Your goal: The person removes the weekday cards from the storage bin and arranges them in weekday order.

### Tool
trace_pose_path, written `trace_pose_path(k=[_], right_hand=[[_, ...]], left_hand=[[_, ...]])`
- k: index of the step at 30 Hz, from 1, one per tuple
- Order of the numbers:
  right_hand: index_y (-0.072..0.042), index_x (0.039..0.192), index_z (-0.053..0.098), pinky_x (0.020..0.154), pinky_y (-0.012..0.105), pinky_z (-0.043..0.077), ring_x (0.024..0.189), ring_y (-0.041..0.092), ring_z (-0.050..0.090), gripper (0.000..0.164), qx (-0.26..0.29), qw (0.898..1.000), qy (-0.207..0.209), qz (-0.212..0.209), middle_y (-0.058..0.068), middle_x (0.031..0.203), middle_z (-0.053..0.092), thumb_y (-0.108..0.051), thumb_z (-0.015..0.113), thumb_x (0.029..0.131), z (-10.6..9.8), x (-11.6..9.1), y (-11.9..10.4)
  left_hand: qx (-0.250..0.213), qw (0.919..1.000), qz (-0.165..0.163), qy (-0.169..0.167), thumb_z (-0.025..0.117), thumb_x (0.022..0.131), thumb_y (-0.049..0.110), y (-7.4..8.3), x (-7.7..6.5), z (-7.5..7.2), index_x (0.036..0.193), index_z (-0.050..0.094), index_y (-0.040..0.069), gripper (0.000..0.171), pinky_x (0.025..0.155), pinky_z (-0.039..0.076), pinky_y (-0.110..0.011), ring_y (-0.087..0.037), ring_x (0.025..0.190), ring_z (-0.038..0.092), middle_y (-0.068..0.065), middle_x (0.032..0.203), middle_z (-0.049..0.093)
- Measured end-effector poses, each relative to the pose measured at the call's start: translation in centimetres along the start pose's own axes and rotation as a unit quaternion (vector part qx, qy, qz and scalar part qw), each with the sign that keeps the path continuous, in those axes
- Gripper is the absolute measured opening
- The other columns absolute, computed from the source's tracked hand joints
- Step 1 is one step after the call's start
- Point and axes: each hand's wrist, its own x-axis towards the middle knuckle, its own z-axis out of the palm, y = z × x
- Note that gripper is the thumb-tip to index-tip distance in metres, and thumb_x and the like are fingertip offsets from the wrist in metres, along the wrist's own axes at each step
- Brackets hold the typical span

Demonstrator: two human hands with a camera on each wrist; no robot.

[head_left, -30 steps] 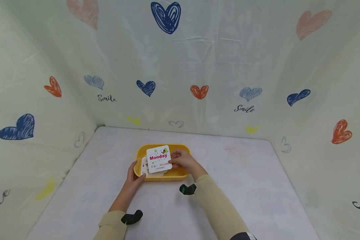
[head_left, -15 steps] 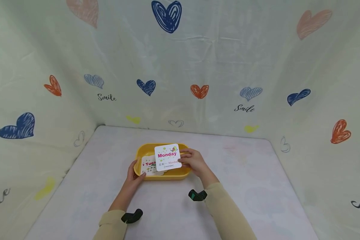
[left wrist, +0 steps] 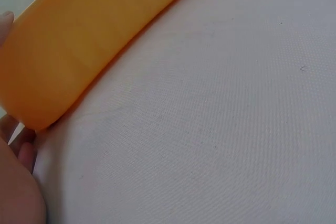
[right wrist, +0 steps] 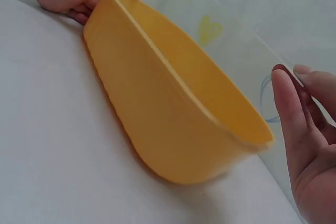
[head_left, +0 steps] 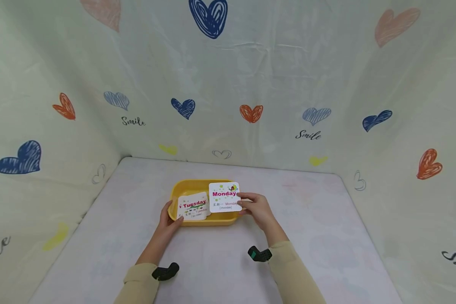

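Note:
A yellow plastic tray point(head_left: 190, 187) stands on the table. My left hand point(head_left: 168, 226) grips its left end, with the thumb over the rim, as the right wrist view also shows. Inside lies a stack of white cards, topped by a Tuesday card point(head_left: 193, 207); the ones beneath are mostly covered. Above the right part of the tray, a Monday card point(head_left: 224, 202) faces up, its right edge pinched between the thumb and fingers of my right hand point(head_left: 261, 213). In the right wrist view the fingers point(right wrist: 287, 95) hold the card, which appears nearly edge-on.
The tray rests on a white cloth-covered table point(head_left: 308, 236). A white curtain point(head_left: 273, 84) printed with hearts and "Smile" hangs behind and at both sides. A small black device point(head_left: 260, 254) sits at my right wrist, another black device point(head_left: 165, 271) at my left.
My right hand has carried the Monday card rightward, away from the stack, uncovering the Tuesday card. The left hand has kept its grip on the tray.

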Motion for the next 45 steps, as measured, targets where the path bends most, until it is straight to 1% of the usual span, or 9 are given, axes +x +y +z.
trace_pose_path(k=[9,13,15,18,24,29,36,40,45], right_hand=[[-0.006,0.118,0.07,0.07,0.035,0.058,0.085,0.026,0.068,0.034,-0.015,0.997,0.075,-0.004,0.014,0.126,0.057,-0.003,0.074,0.084,-2.8,-1.0,1.0],[-0.006,0.12,0.068,0.068,0.034,0.058,0.085,0.025,0.067,0.038,-0.008,0.995,0.099,-0.002,0.013,0.129,0.055,-0.001,0.073,0.083,-4.2,-1.6,1.4],[-0.005,0.122,0.066,0.068,0.034,0.058,0.086,0.025,0.066,0.039,-0.007,0.994,0.105,-0.002,0.013,0.13,0.054,0.0,0.073,0.084,-4.9,-1.9,1.7],[-0.005,0.124,0.064,0.068,0.033,0.058,0.088,0.024,0.065,0.041,0.0,0.994,0.108,0.0,0.013,0.13,0.054,0.001,0.072,0.084,-5.8,-2.1,2.2],[-0.004,0.13,0.058,0.067,0.033,0.058,0.085,0.021,0.064,0.049,0.023,0.994,0.11,0.009,0.016,0.119,0.056,0.006,0.069,0.084,-7.3,-2.1,3.4],[-0.006,0.133,0.057,0.068,0.033,0.058,0.084,0.019,0.065,0.052,0.04,0.991,0.125,0.014,0.014,0.114,0.058,0.007,0.069,0.084,-8.6,-2.2,4.2],[-0.004,0.136,0.054,0.07,0.029,0.057,0.082,0.014,0.064,0.051,0.07,0.984,0.163,0.017,0.007,0.105,0.057,0.006,0.066,0.087,-10.7,-2.2,4.5],[-0.003,0.138,0.052,0.071,0.027,0.056,0.082,0.013,0.064,0.053,0.077,0.98,0.185,0.016,0.005,0.103,0.059,0.005,0.066,0.088,-11.9,-2.2,4.6],[-0.004,0.138,0.052,0.07,0.025,0.055,0.079,0.011,0.063,0.054,0.066,0.977,0.202,0.029,0.001,0.099,0.062,0.002,0.069,0.087,-13.6,-2.1,5.0]], left_hand=[[0.033,0.9995,-0.002,-0.002,0.064,0.094,0.017,0.5,0.4,-0.4,0.157,0.009,0.026,0.084,0.114,0.023,-0.048,-0.033,0.14,0.029,-0.018,0.157,0.022],[0.037,0.9991,-0.009,-0.018,0.057,0.097,0.013,1.3,0.8,-1.3,0.157,0.015,0.022,0.074,0.106,0.036,-0.042,-0.034,0.134,0.037,-0.021,0.154,0.028],[0.044,0.9985,-0.016,-0.028,0.054,0.098,0.014,1.7,0.9,-1.8,0.157,0.017,0.023,0.07,0.098,0.041,-0.036,-0.033,0.129,0.042,-0.022,0.152,0.031],[0.052,0.9974,-0.029,-0.041,0.055,0.098,0.018,2.2,1.0,-2.4,0.156,0.019,0.029,0.069,0.09,0.044,-0.031,-0.029,0.123,0.046,-0.018,0.153,0.031],[0.027,0.9967,-0.033,-0.069,0.059,0.097,0.019,2.1,1.3,-2.7,0.155,0.022,0.03,0.07,0.089,0.051,-0.038,-0.027,0.107,0.057,-0.019,0.147,0.032],[0.007,0.9955,-0.039,-0.085,0.062,0.096,0.02,2.0,1.5,-2.3,0.153,0.027,0.03,0.068,0.088,0.053,-0.042,-0.028,0.105,0.06,-0.019,0.145,0.033],[0.0,0.9943,-0.039,-0.099,0.066,0.093,0.017,2.2,2.1,-0.6,0.151,0.032,0.031,0.069,0.088,0.052,-0.043,-0.031,0.109,0.057,-0.017,0.146,0.033],[-0.006,0.9945,-0.047,-0.093,0.066,0.093,0.016,2.0,2.6,0.3,0.151,0.032,0.032,0.069,0.087,0.053,-0.042,-0.031,0.112,0.055,-0.017,0.149,0.03],[-0.006,0.9951,-0.059,-0.079,0.067,0.092,0.018,1.5,2.7,0.7,0.152,0.032,0.033,0.071,0.086,0.053,-0.04,-0.031,0.115,0.054,-0.017,0.15,0.029]])
